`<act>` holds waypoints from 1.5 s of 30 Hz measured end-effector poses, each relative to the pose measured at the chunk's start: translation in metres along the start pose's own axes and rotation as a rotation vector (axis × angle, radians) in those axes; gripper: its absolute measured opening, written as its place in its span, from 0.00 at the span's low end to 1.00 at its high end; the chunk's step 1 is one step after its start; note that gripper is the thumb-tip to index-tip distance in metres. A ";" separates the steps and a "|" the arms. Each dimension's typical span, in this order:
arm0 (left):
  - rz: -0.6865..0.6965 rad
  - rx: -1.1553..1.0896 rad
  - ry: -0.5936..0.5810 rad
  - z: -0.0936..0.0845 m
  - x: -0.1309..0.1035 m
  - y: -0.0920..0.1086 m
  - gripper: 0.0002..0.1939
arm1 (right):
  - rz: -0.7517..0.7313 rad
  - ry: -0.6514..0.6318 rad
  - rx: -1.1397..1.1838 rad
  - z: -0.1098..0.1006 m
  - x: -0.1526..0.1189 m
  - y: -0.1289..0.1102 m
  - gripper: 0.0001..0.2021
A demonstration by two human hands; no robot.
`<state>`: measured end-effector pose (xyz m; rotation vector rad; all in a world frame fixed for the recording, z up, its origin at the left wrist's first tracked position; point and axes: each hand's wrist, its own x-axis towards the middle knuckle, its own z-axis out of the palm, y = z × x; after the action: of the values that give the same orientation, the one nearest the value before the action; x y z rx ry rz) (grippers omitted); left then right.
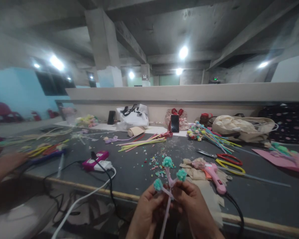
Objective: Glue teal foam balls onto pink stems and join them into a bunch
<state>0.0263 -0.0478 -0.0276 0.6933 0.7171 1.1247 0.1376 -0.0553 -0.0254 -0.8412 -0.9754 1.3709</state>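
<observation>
Between my two hands is a pipe-cleaner flower with a pale lilac stem and three fluffy turquoise heads. My left hand pinches the flower at its left branch, below the left head. On the other side, my right hand has thumb and fingers closed by the right branch. The stem runs down between both hands past the table edge. Just beyond the heads lie small coloured clippings. Right of my right hand, a pink hot glue gun rests on a crumpled beige cloth.
Scissors with red and yellow handles lie at right. A magenta power strip with a white plug sits left, its cables crossing the table edge. Behind are pipe cleaners, a phone and a white bag. Another person's arm reaches in at left.
</observation>
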 end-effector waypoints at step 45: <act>0.036 0.341 0.166 -0.015 0.009 -0.013 0.11 | 0.124 -0.149 -0.290 -0.012 -0.003 -0.004 0.13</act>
<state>0.0238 -0.0416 -0.0485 0.9093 1.0561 1.1129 0.1500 -0.0579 -0.0270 -1.0408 -1.2765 1.4330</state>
